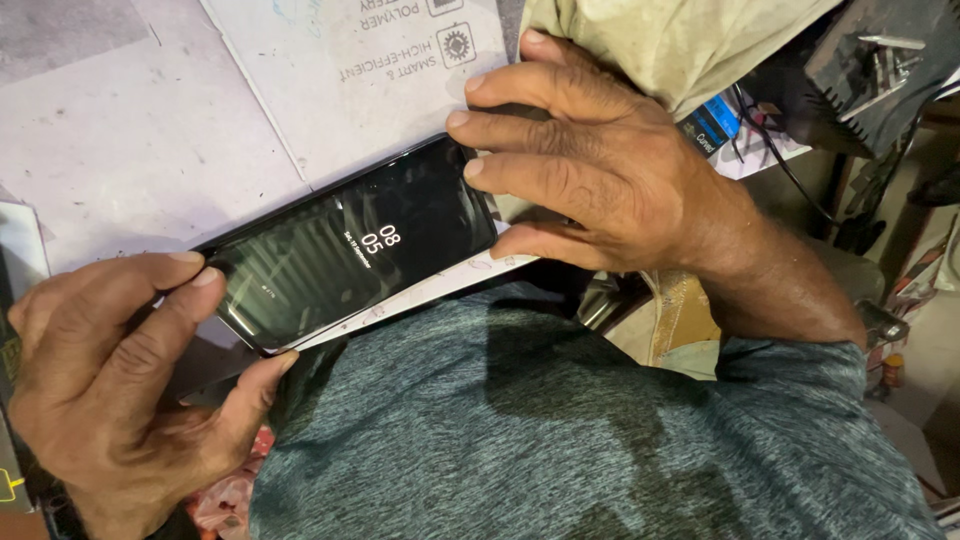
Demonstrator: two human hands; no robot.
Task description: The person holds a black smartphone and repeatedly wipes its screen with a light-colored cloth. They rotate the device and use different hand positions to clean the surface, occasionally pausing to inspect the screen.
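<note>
A black smartphone (350, 245) with a lit screen lies slanted at the near edge of a pale work surface (130, 150). My left hand (110, 380) grips its lower left end, with fingertips on the top edge and the thumb under the bottom corner. My right hand (590, 170) holds the phone's upper right end, fingers spread over that edge and thumb along the lower side. The phone's far right end is hidden under my right fingers.
A white printed cardboard sheet (370, 60) lies on the surface behind the phone. A beige cloth (670, 40) sits at the top right, with black cables (790, 160) and dark equipment (870, 70) beside it. My grey shirt (560, 430) fills the foreground.
</note>
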